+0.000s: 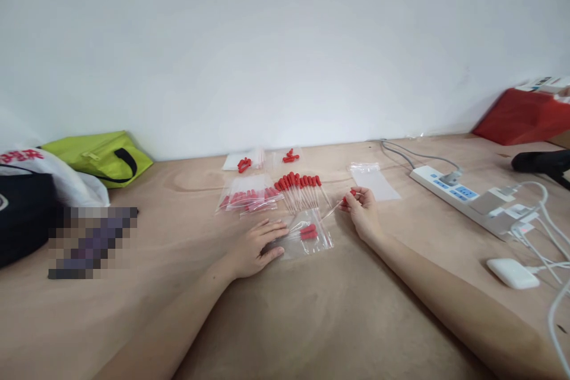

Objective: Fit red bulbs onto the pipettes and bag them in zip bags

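Observation:
My left hand [258, 247] lies with fingers stretched out over the left end of a clear zip bag [321, 242]. Inside that bag are a few droppers with red bulbs [308, 231]. Just right of it, my right hand [361, 211] pinches a dropper [332, 212] by its red bulb, its thin pale tube slanting down to the left near the bag. Behind the bag, several loose droppers [297, 184] are fanned out, bulbs toward the wall. Filled zip bags [249, 193] overlap to their left.
Small bags with red bulbs [244, 164] lie by the wall. An empty-looking zip bag [376, 181] is right of the loose droppers. Farther right are a power strip [445, 187], cables and a white case [512, 273]. A green bag [98, 157] and dark bag [27, 214] stand left.

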Demonstrator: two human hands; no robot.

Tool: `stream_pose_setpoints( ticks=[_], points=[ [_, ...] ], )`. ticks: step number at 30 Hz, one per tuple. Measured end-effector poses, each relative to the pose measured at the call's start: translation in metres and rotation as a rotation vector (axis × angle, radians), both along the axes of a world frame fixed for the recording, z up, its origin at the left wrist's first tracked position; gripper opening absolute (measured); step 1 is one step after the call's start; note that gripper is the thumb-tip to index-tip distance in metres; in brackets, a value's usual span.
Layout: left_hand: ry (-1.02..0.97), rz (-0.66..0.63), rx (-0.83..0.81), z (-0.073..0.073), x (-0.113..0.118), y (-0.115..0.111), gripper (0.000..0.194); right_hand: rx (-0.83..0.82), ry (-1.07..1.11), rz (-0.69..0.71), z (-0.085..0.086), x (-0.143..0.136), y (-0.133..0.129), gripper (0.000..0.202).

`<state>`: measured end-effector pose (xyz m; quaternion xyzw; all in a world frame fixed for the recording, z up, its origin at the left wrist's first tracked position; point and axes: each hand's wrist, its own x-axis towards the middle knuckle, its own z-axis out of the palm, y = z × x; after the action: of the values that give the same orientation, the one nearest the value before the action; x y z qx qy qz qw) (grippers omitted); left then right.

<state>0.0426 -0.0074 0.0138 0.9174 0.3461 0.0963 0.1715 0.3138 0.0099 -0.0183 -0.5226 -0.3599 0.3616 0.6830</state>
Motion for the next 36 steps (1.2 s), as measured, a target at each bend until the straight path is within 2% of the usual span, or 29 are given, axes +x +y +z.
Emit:
stream_pose_setpoints(
  ticks=[5,10,15,20,25,28,30,36],
  points=[
    [-0.013,-0.010,0.012,0.001,0.001,-0.001,0.039,0.004,0.061,0.006,0.000,-0.007,-0.005,0.036],
    [-0.030,0.026,0.015,0.000,0.000,-0.001,0.047,-0.044,0.073,0.131,-0.003,-0.024,-0.017,0.037],
    [-0.027,0.053,-0.012,-0.002,-0.001,-0.001,0.048,-0.079,-0.196,0.237,-0.002,-0.031,-0.024,0.036],
    [-0.022,0.038,-0.008,0.000,0.000,-0.001,0.047,-0.142,-0.436,0.299,-0.008,-0.028,-0.019,0.025],
    [-0.031,0.045,-0.003,-0.002,-0.001,-0.001,0.046,-0.035,-0.600,0.408,-0.014,-0.028,-0.017,0.015],
    [-0.033,0.036,-0.005,-0.002,-0.001,0.000,0.046,0.019,-0.722,0.469,-0.012,-0.027,-0.016,0.016],
    [-0.045,0.017,-0.001,-0.002,-0.001,0.000,0.045,-0.024,-0.739,0.451,-0.009,-0.023,-0.010,0.016],
    [-0.041,-0.014,0.012,-0.001,0.001,0.001,0.039,-0.265,-0.855,0.115,0.008,-0.006,0.035,0.016]
  ],
)
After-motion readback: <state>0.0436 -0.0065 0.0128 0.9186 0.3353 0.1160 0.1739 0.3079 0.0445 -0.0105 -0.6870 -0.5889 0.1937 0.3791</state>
